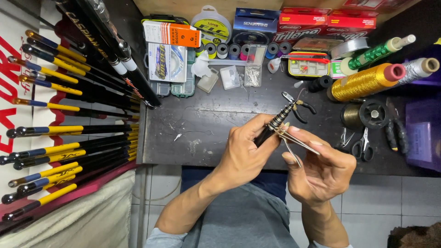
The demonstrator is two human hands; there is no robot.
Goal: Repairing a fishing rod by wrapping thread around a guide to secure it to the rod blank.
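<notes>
The left hand (245, 149) grasps a dark rod (271, 127) above the counter (202, 124), and the right hand (319, 167) pinches a thin metal guide (294, 141) against it. At the counter's back stand two red boxes (324, 20), a blue box (255, 23) and an orange-white packet (171, 33)

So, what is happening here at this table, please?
A person sits at a dark worktable. The left hand holds a dark fishing rod section, its wrapped end pointing up and away. The right hand presses a thin metal wire guide against it. Pliers, scissors and a gold thread spool lie close behind.
</notes>
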